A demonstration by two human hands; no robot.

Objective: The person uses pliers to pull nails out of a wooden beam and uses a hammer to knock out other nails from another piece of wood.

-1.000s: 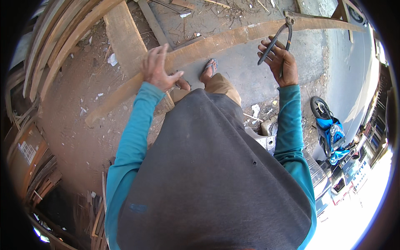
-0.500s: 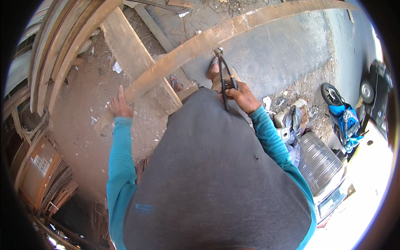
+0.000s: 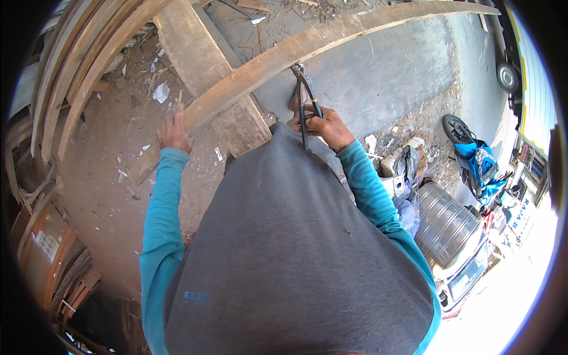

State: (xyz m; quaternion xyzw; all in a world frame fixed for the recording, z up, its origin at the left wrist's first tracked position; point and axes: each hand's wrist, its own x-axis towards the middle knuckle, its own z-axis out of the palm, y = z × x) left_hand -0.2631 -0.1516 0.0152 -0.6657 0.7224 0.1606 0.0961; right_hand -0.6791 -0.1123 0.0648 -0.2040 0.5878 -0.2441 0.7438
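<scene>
A long wooden plank (image 3: 260, 74) runs from the lower left to the far right, bowed by the lens. My left hand (image 3: 174, 134) grips it near its left end, the palm covering part of the wood. In my right hand (image 3: 329, 130) are long pincers (image 3: 307, 97) with dark handles and orange bands. Their jaws are at the plank's near edge and seem to touch it. Beneath the plank, a wider board (image 3: 198, 56) lies crosswise and bears it. My fingers hide part of the pincers' handles.
Curved-looking boards (image 3: 77, 77) stand stacked at the left, with more wood pieces (image 3: 77, 284) below. At the right are a metal drum (image 3: 448, 222), bagged junk (image 3: 405, 168) and a blue motorbike (image 3: 479, 160). Paper scraps (image 3: 161, 92) litter the dirt floor.
The plank's left part has shifted slightly right in view, and the pincers' jaws have moved left and up along its edge. My left hand has moved up, its fingers now closer round the wood.
</scene>
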